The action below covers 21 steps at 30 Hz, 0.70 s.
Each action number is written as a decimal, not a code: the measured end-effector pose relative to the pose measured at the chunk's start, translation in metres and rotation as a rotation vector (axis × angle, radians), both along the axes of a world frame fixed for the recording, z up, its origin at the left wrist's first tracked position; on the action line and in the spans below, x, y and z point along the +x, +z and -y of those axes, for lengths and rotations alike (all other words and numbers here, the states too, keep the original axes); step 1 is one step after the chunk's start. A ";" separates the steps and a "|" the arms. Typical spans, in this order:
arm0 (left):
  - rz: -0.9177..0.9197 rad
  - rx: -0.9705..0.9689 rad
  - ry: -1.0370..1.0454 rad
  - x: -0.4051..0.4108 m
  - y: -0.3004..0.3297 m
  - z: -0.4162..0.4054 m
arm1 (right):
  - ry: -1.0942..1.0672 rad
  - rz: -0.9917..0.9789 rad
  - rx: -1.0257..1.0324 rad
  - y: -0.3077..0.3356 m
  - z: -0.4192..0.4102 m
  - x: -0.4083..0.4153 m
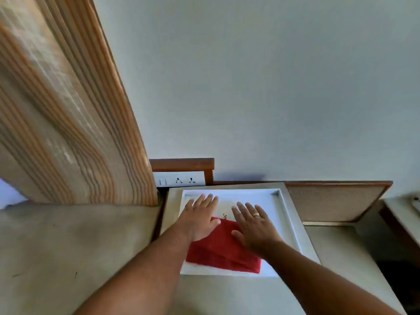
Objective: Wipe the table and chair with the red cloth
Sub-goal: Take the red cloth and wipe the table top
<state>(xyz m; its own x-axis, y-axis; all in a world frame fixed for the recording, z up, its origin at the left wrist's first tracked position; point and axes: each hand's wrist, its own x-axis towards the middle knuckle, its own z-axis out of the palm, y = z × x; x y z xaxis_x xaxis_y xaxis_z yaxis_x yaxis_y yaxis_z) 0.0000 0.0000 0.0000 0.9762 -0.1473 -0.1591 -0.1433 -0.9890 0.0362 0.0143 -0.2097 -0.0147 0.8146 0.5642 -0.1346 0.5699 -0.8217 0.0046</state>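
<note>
A folded red cloth [223, 248] lies in a shallow white tray [286, 214] on the pale table [245, 294]. My left hand [200, 218] is flat, fingers spread, with its palm over the cloth's left far corner. Fingers apart and wearing a ring, my right hand [254, 226] hovers flat over the cloth's right side. Neither hand grips the cloth. Whether the palms touch it I cannot tell. Small dark marks [225, 216] show on the tray floor between the hands.
A striped curtain [68, 110] hangs at the left above a beige cushioned surface [68, 242]. A wall socket panel [179, 179] in a wooden frame sits behind the table. A woven cane panel with wood trim [331, 203] is at the right, beside another pale surface [406, 212].
</note>
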 end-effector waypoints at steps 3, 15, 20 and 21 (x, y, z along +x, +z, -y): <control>-0.115 -0.011 -0.095 -0.007 -0.012 -0.007 | -0.139 -0.064 0.118 -0.017 0.011 -0.017; -0.294 -0.828 0.215 -0.024 0.026 -0.057 | -0.149 -0.755 0.396 0.047 0.000 0.043; -0.095 -1.407 0.583 -0.078 0.045 -0.154 | -0.261 -1.072 1.206 0.068 -0.086 0.032; -0.039 -1.490 0.637 -0.093 0.043 -0.176 | -0.286 -1.064 1.265 0.068 -0.115 0.025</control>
<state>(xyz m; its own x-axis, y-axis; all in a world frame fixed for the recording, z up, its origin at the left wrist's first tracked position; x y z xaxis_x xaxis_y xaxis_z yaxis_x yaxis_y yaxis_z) -0.0927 0.1757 0.0429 0.9349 0.2204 -0.2781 0.2786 0.0293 0.9599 0.0398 -0.0944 0.0538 0.7541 0.6011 -0.2645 -0.2743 -0.0776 -0.9585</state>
